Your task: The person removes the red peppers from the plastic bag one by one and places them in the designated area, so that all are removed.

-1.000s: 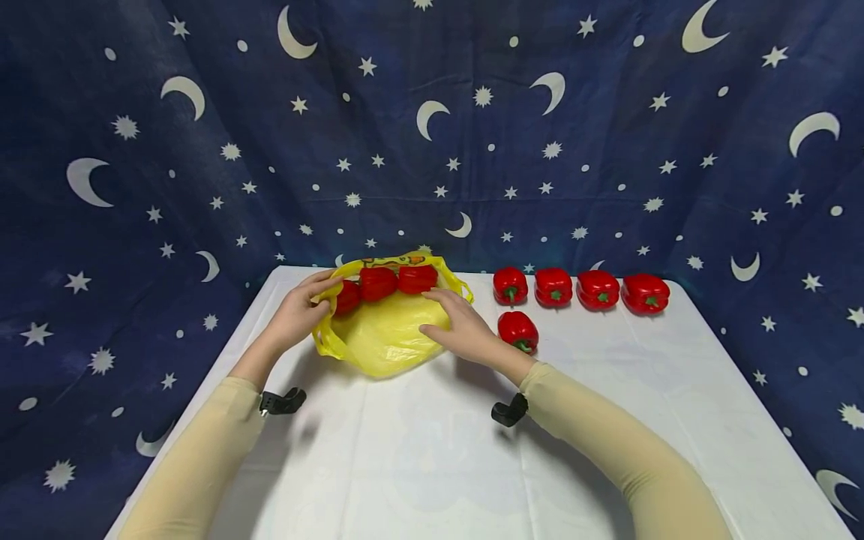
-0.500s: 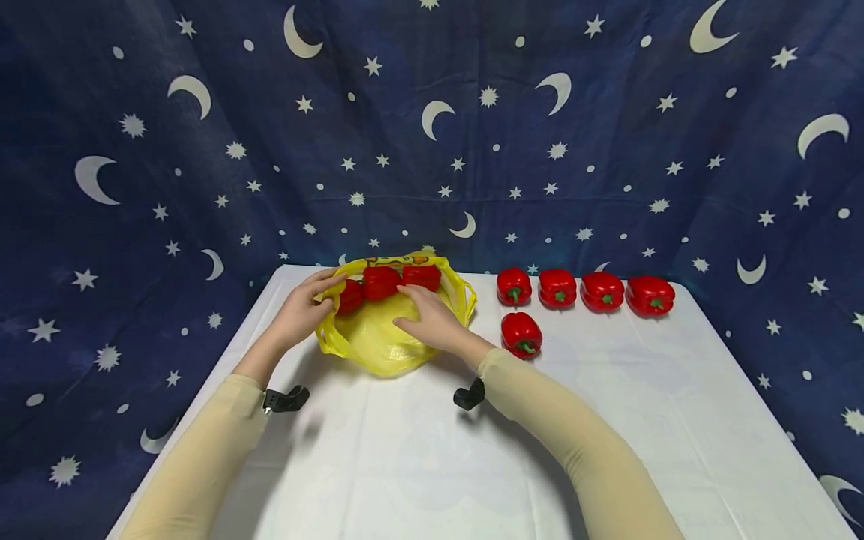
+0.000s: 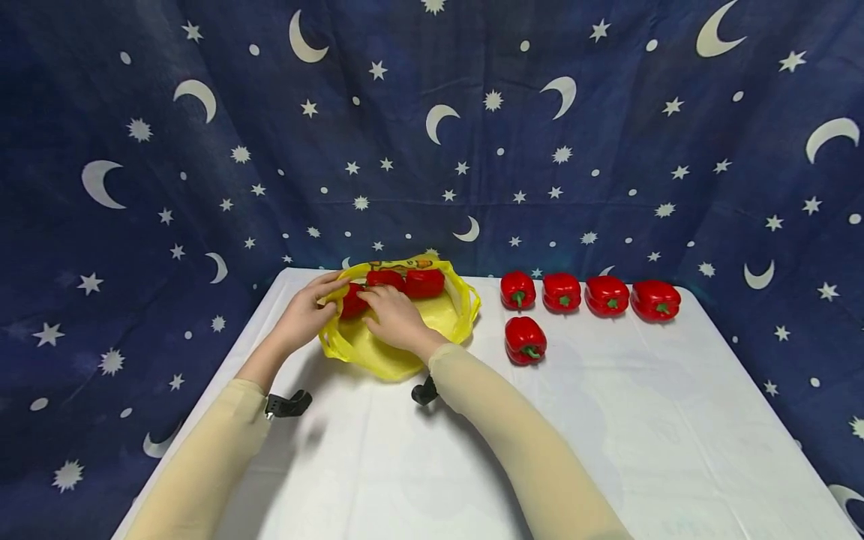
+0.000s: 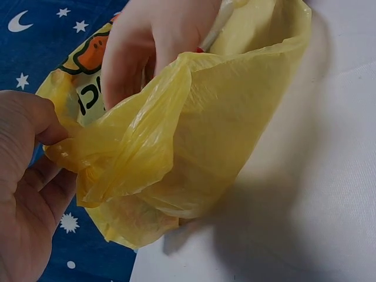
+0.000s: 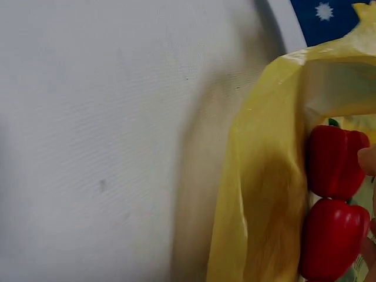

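Now reaches farther left inside the yellow bag [image 3: 383, 366] with the right hand [image 3: 397, 318], suggesting work among the red peppers [image 3: 425, 283] there; cannot tell the hold of its fingers [image 3: 375, 298]. Pinches the rim [image 4: 194, 69] with the left hand [image 3: 301, 315].

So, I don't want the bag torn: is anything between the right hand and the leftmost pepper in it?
Nothing visible: the right hand is inside the open mouth of the yellow bag, right at the leftmost pepper, though contact is unclear. The left hand holds the bag's edge.
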The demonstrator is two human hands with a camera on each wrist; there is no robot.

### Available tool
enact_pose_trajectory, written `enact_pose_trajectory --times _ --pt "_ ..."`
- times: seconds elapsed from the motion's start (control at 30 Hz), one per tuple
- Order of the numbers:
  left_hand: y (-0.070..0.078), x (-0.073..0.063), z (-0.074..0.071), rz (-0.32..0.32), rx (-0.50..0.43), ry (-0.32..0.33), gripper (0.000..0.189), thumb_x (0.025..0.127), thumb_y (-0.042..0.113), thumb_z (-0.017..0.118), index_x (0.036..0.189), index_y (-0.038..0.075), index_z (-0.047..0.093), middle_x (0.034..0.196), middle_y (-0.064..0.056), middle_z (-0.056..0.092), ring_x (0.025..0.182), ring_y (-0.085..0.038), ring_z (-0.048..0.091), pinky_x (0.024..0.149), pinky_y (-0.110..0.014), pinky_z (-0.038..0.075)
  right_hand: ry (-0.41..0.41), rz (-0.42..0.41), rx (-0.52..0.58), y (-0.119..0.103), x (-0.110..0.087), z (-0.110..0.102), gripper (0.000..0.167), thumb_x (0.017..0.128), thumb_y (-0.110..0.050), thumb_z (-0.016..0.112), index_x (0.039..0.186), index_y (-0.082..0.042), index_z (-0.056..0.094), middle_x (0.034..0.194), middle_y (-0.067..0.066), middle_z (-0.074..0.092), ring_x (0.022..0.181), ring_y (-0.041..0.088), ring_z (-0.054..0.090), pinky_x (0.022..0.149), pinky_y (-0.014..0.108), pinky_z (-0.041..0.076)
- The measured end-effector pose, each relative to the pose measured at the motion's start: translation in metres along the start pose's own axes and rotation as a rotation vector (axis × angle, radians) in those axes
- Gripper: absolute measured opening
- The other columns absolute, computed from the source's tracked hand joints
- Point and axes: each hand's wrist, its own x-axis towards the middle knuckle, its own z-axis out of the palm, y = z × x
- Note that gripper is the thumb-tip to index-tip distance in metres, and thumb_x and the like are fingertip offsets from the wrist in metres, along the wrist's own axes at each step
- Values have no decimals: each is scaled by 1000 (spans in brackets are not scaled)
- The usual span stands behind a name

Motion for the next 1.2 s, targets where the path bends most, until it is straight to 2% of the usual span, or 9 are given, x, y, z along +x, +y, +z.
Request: enact_pose_trajectory --times 0.13,0.2,0.43,0.63,0.73,0.9,1.0,1.13,1.2 --pt "-1 -1 -1 3 7 5 50 97 -1 51 147 5 55 158 -7 42 138 -29 46 99 -45 50 -32 -19 -90 -8 11 4 58 102 -37 60 155 -19 46 158 2 43 149 24 32 122 43 21" --pt "-1 -1 -1 11 4 3 50 97 -1 52 147 5 56 158 -6 42 138 -29 45 99 -45 50 -30 -4 -101 -12 17 5 59 102 -38 60 156 -19 45 159 0 43 150 23 31 123 42 17" --pt "0 -3 -4 17 -2 6 51 96 -3 51 147 4 55 159 -8 42 139 -30 45 99 -48 50 -37 36 -136 -20 35 9 62 100 -44 62 155 -21 46 158 -4 44 151 22 31 123 46 16" --pt "1 -6 -6 9 -3 7 51 96 -3 51 147 4 55 158 -9 42 139 -31 44 100 -50 49 -97 33 -198 -28 40 11 62 100 -45 61 156 -22 46 161 -6 39 152 21 27 124 44 8" --pt "1 -8 -6 7 -1 7 51 96 -3 51 147 3 55 158 -9 42 140 -31 43 100 -51 49 -100 17 -222 -30 40 13 59 100 -45 62 154 -23 50 159 -6 42 150 18 30 124 43 5" --pt "1 -6 -6 3 -2 8 51 97 -3 50 147 3 55 158 -9 43 139 -32 45 100 -50 49 -50 17 -217 -28 42 17 64 95 -48 69 150 -21 53 152 -4 49 145 13 38 124 41 11" --pt "2 -5 -5 2 0 10 51 96 -3 50 146 4 56 157 -8 44 137 -30 46 99 -46 50 -4 33 -192 -28 41 17 66 91 -49 73 147 -19 54 145 -6 56 138 12 47 123 39 16" --pt "0 -4 -5 2 13 10 51 96 -3 51 146 4 57 157 -8 44 136 -29 48 95 -35 52 34 51 -149 -26 41 17 58 91 -48 74 138 -18 57 128 -7 67 124 13 59 122 38 20" --pt "-1 -4 -5 0 13 5 51 96 -4 51 147 5 56 157 -8 44 136 -29 48 95 -35 52 37 46 -128 -24 39 17 54 91 -46 74 134 -17 59 121 -6 69 119 15 61 122 40 22"
